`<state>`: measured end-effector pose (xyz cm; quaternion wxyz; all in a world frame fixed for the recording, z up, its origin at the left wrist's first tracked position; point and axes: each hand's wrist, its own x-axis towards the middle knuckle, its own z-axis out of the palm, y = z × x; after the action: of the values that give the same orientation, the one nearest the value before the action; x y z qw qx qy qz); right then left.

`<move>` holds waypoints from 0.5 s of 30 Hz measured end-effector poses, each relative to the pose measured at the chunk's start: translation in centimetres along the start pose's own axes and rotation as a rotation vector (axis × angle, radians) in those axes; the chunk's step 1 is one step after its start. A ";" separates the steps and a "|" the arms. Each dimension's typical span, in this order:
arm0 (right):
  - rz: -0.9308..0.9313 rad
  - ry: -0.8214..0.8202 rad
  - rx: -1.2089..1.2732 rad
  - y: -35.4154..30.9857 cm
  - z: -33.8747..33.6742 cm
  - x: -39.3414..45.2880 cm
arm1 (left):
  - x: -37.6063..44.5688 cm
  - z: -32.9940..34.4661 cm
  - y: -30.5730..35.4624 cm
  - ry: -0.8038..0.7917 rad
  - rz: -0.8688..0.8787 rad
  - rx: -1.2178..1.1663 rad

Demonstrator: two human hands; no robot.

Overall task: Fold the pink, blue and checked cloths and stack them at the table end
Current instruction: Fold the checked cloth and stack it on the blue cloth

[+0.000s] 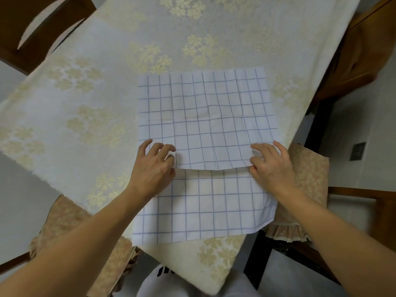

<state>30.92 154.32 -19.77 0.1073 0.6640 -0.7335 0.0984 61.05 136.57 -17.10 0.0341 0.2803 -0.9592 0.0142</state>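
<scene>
Floral tablecloth [90, 99] spreads wide beyond us. We pinch the checked cloth [205, 116] with left hand [155, 168] and right hand [271, 166], its folded edge lying across the near half.

The checked cloth [205, 129] lies on the table [85, 99] by its near right corner, one layer over another, near part overhanging the near edge.
</scene>
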 end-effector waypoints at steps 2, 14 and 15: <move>0.032 0.011 0.003 -0.3 -0.5 -0.7 | -0.8 -0.3 -0.2 0.016 0.005 -0.007; 0.023 0.032 0.044 -3.9 -4.7 -7.1 | -9.3 -3.2 2.9 -0.018 -0.096 -0.022; 0.019 0.039 0.055 -4.2 -5.1 -7.9 | -10.3 -3.7 3.6 -0.032 -0.118 -0.018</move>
<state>36.04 162.91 -17.18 0.1024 0.6577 -0.7345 0.1323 68.01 145.29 -14.20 0.0221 0.3362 -0.9415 -0.0007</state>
